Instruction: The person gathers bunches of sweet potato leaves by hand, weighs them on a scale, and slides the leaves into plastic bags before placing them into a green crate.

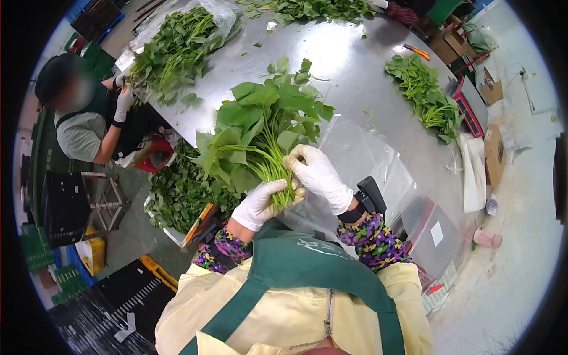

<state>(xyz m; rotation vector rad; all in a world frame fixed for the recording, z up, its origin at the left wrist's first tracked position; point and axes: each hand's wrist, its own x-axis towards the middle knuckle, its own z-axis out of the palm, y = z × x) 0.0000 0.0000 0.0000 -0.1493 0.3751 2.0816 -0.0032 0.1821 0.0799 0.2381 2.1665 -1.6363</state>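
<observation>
A bunch of leafy greens [260, 139] with long pale stems stands over the near edge of the metal table, its leaves pointing away from me. My left hand [258, 205], in a white glove, is wrapped round the lower stems. On the right side of the bunch, my right hand [319, 177], also gloved, has its fingers closed in a pinch against the stems. Its fingertips partly hide what they grip. Beneath and beside the right hand lies a clear plastic bag [370, 157], flat on the table.
More greens lie on the table's right side [426, 97], at its far edge and in an open plastic bag [222, 21]. Orange-handled scissors [417, 51] and a red scale [470, 106] are at right. A crate of greens [183, 189] stands low left. A co-worker [89, 112] sits at left.
</observation>
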